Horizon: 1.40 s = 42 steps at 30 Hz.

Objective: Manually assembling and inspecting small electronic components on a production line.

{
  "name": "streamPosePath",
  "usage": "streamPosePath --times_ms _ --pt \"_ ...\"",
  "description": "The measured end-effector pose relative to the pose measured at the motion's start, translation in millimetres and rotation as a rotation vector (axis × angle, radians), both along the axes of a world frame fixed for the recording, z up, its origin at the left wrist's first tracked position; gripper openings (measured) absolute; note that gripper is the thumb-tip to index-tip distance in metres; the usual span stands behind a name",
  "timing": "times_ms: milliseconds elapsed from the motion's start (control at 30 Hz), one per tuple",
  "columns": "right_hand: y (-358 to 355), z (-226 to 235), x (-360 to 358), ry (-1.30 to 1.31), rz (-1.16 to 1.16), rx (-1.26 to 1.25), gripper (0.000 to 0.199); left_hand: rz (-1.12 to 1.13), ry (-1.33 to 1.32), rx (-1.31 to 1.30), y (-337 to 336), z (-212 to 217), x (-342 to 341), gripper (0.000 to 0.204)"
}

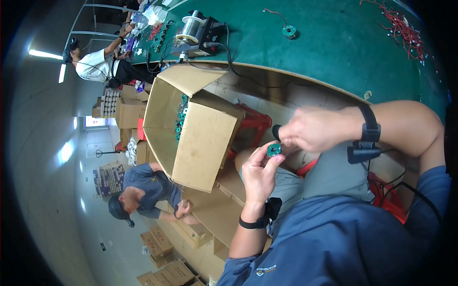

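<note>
My left hand pinches a small green ring-shaped circuit board between thumb and fingers, above my lap. Close beside it is my right hand, its fingers curled together and somewhat blurred. A small black piece shows at the right fingertips; I cannot tell whether it is held or worn. What the right fingers grip is hidden. A similar green ring board with a red wire attached lies on the green-topped table.
An open cardboard box holding green boards stands left of my hands. A soldering station with a solder wire spool sits on the table. Red wires lie at the table's far right. Two people are at the left.
</note>
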State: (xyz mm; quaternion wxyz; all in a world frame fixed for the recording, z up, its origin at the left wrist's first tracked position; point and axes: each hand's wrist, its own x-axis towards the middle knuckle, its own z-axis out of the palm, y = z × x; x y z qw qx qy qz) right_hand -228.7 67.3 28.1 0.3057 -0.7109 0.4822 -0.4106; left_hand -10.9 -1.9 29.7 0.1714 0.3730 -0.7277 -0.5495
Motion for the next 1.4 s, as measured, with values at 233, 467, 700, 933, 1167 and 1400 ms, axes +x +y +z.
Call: streamPosePath --times_ms 233,467,700,933,1167,1400 --pt "0 0 -4 0.100 0.023 0.037 0.015 0.004 -0.032 -0.013 2 -2 2 0.032" --pt "2 -7 2 -0.045 -0.039 -0.023 0.014 0.048 0.096 0.027 1 -3 0 0.031" --pt "-3 -1 -3 0.072 0.008 0.023 0.015 0.011 0.002 0.002 1 -3 0 0.031" --pt "-4 -4 -1 0.056 -0.059 -0.005 0.018 0.028 0.076 0.021 -4 -7 0 0.034" --pt "-1 -5 -2 0.121 -0.013 0.002 0.018 0.025 0.068 0.008 0 -5 -2 0.033" --pt "-2 -2 -9 0.159 -0.063 -0.041 0.012 0.014 0.069 -0.054 -5 -7 1 0.033"
